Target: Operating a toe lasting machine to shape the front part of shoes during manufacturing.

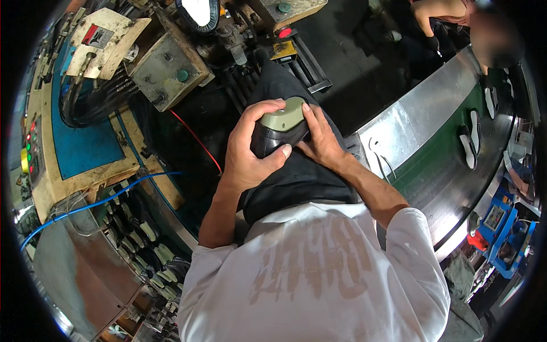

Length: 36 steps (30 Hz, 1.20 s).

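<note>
Over my lap I hold a shoe last, pale green, with a glossy black shoe upper fitted over it. My left hand is closed round its left side, fingers along the top edge and thumb pressed on the black upper. On the other side my right hand grips it, a finger reaching up to the last's green top. The toe and underside of the shoe are hidden.
At left stands a machine with a control box, hoses and a blue panel. Several lasts fill a rack below a blue hose. To the right runs a green conveyor belt carrying shoes; a person is beyond it.
</note>
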Each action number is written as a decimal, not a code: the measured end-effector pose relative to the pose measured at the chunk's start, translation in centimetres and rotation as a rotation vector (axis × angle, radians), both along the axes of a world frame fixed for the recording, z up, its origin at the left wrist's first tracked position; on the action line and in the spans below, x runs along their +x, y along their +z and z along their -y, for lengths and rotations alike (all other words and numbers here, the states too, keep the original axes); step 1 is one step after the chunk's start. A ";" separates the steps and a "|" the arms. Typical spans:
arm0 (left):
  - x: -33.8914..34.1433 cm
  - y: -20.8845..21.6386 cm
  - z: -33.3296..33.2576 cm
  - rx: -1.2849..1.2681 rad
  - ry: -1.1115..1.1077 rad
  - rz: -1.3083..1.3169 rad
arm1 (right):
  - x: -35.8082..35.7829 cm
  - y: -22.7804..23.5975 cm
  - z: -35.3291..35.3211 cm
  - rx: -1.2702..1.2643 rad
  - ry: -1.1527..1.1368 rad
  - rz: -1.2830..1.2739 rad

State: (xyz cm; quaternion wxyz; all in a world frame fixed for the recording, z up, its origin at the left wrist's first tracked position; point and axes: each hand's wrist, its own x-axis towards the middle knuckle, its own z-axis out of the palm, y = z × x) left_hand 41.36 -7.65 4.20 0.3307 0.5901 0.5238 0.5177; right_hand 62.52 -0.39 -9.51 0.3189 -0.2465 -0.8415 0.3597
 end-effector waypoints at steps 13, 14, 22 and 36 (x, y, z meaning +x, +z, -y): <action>0.4 0.3 -2.5 0.033 -0.044 0.010 | 0.1 0.6 -1.0 0.077 -0.083 -0.100; -0.3 0.4 -3.0 -0.025 -0.063 0.021 | 0.2 1.6 -1.4 -0.034 -0.062 -0.016; -3.6 -2.3 -9.2 -0.346 0.144 0.594 | 1.6 11.5 -4.3 -0.595 0.039 0.159; -3.5 -14.6 -11.1 -0.344 0.437 0.054 | 2.0 6.0 -0.5 0.269 0.065 0.650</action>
